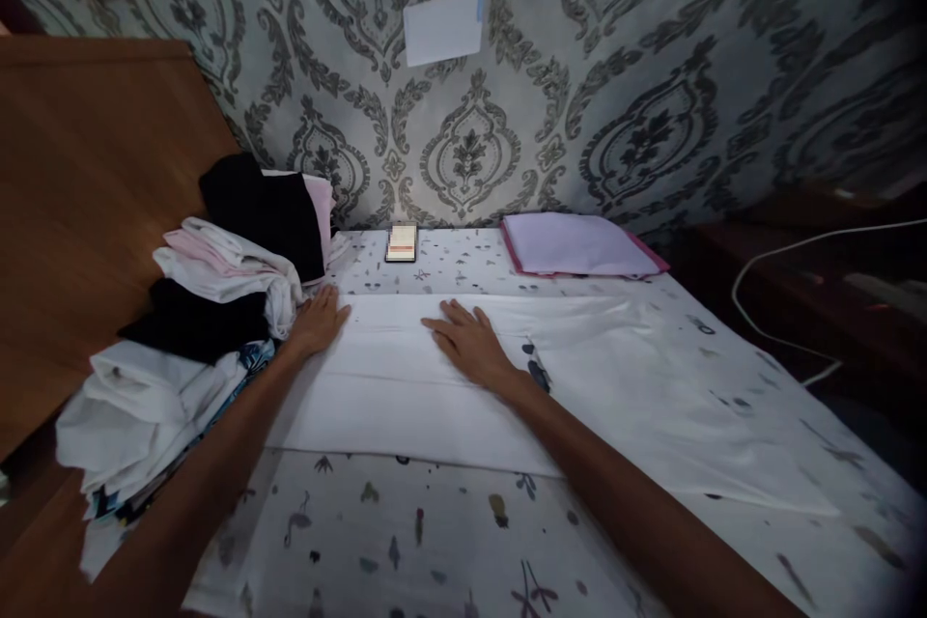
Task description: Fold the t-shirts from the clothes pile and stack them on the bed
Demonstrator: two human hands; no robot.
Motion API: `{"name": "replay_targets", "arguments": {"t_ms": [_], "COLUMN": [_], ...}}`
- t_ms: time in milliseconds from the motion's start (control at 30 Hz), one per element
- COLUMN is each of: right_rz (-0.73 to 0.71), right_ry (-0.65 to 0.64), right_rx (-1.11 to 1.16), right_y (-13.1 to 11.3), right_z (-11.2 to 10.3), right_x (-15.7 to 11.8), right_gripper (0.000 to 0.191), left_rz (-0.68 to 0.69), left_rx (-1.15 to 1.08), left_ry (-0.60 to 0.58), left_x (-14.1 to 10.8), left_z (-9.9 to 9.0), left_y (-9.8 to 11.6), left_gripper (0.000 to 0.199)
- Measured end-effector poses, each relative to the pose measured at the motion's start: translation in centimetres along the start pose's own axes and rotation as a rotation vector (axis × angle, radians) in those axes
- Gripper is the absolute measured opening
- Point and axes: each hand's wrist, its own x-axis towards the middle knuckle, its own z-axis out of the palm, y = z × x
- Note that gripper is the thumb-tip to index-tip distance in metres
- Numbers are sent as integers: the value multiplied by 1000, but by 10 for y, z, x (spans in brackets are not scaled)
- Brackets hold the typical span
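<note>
White trousers (406, 410), by the look of the two long legs, lie spread across the patterned sheet. My left hand (317, 321) rests flat at their left end, close to the clothes pile, with its fingers stretched forward. On the upper middle of the white cloth lies my right hand (467, 343), palm down and fingers spread. Neither hand grips anything. Just right of my right wrist, a gap in the white cloth shows a bit of the printed sheet.
Piled clothes (145, 396) in white, black and pink lean by a wooden headboard (94, 174). A lit phone (401, 242) lies near the wall. Folded lilac cloth (579, 244) with a pink edge sits at the back right. A white cable (753, 261) hangs beyond the bed's right edge.
</note>
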Motion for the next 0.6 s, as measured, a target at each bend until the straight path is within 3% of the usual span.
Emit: {"name": "replay_targets", "arguments": {"t_ms": [167,300,433,600], "right_rz": [-17,-27,99,212], "right_ry": [4,11,26,-27], "right_rx": [-4,43,13,-124], "right_y": [2,11,20,24], "right_z": [4,4,-2,2], "right_x": [0,6,14,14], "right_gripper": [44,45,53,63], "left_rz": [-13,-105,-191,-299], "left_rx": [-15,5,23,32], "left_ry": [56,111,138,159], "left_x": [10,15,16,14], "left_z": [-9,-21,-27,-33], "left_y": [-8,-10,-4,5], "left_gripper": [48,36,28,37]}}
